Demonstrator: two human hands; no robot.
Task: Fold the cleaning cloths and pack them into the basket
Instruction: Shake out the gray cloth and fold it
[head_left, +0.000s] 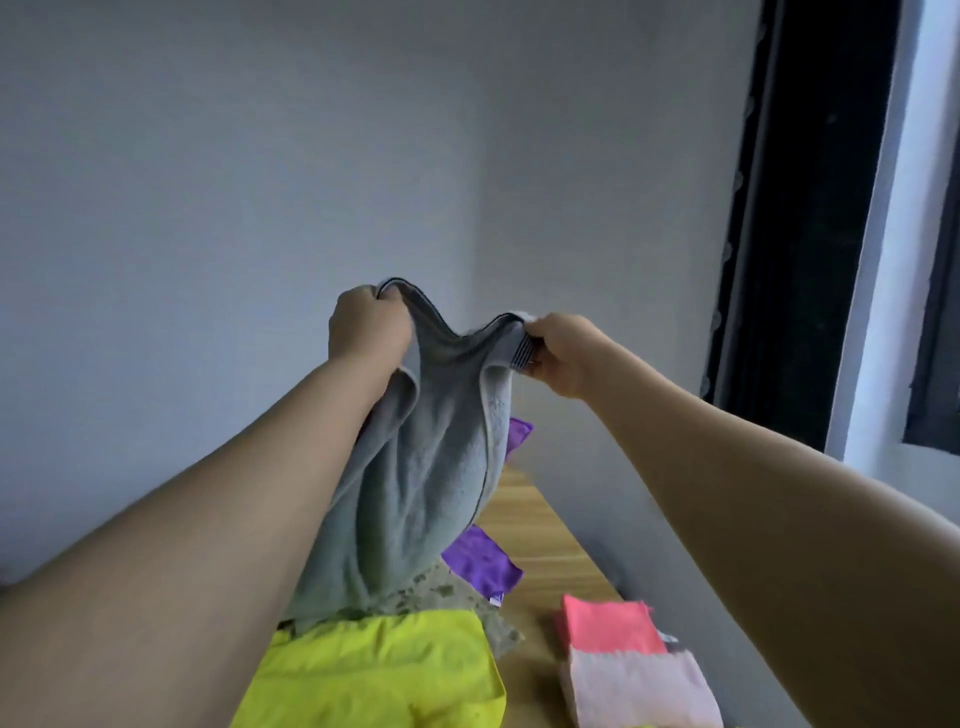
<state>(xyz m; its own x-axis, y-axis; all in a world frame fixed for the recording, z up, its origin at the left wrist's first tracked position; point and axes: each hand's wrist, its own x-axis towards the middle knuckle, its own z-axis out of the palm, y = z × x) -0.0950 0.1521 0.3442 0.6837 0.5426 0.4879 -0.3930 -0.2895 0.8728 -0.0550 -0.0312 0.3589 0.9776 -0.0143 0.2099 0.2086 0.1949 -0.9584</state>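
Grey terry cloth (421, 467) hangs slack between left hand (366, 325) and right hand (563, 353) — fingers pinching its top corners; a loosened pinch could drop it onto the counter (540, 530) pile.

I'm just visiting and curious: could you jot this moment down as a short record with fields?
held: grey cloth, lifted by its top edge
left hand: grips one corner
right hand: pinches the other corner
table: wooden
unfolded: purple cloth, yellow cloth
folded: pink cloths, stacked at right
basket: not in view
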